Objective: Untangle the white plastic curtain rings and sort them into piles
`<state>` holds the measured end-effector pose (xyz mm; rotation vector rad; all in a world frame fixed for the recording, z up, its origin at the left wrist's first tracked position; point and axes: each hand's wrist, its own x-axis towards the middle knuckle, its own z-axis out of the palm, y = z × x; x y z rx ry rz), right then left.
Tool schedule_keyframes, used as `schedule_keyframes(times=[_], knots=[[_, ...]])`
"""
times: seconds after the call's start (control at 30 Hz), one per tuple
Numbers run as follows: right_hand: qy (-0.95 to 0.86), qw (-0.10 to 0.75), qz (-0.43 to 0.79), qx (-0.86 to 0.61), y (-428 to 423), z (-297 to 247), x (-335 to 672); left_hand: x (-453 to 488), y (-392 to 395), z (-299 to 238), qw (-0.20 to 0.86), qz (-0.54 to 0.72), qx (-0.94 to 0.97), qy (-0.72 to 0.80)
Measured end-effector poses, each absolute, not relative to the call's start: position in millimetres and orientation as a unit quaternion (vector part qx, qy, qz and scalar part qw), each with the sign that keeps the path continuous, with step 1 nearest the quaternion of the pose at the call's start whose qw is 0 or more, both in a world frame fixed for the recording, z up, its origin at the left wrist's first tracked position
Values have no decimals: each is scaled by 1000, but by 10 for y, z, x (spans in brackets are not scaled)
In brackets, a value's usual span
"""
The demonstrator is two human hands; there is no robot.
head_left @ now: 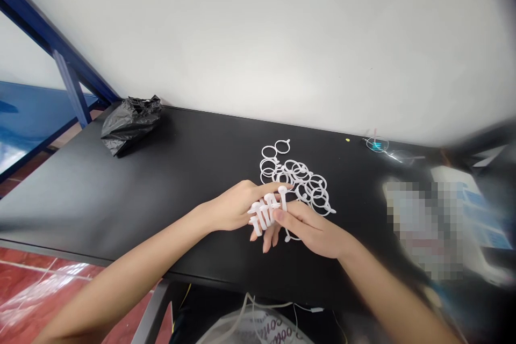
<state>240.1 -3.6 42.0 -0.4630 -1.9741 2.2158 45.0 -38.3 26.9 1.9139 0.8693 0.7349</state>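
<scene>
Several white plastic rings with small knobs (264, 216) sit in a row around the fingers of my left hand (234, 207). Its index finger stretches to the right, while the other fingers point down through or behind the rings. My right hand (318, 230) meets it from the right, thumb pressed against the row and fingers partly hidden behind. One ring (284, 199) stands a little apart from the row, between the two hands. Just beyond my hands lies a loose pile of the same white rings (301, 171), many overlapping. Another ring shows partly below my right hand.
A crumpled black plastic bag (133, 121) lies at the back left of the black table (193, 145). Clear plastic wrapping (397, 157) and a blurred white-and-blue package (471, 209) are at the right. Below the front edge are a printed bag (262, 328) and cables.
</scene>
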Motion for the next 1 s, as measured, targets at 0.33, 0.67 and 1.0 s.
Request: schedule_keyframes(times=[0.33,0.67,1.0], knots=[[-603,115,777,-144,-46,417,2390,451,-379,224,450,331,739,377],[-615,97,769,-144,-21,411,2389,464,-409,181,517,357,699,342],[-632,170,717,-240,-129,374,2338,494,-398,221,527,343,689,362]])
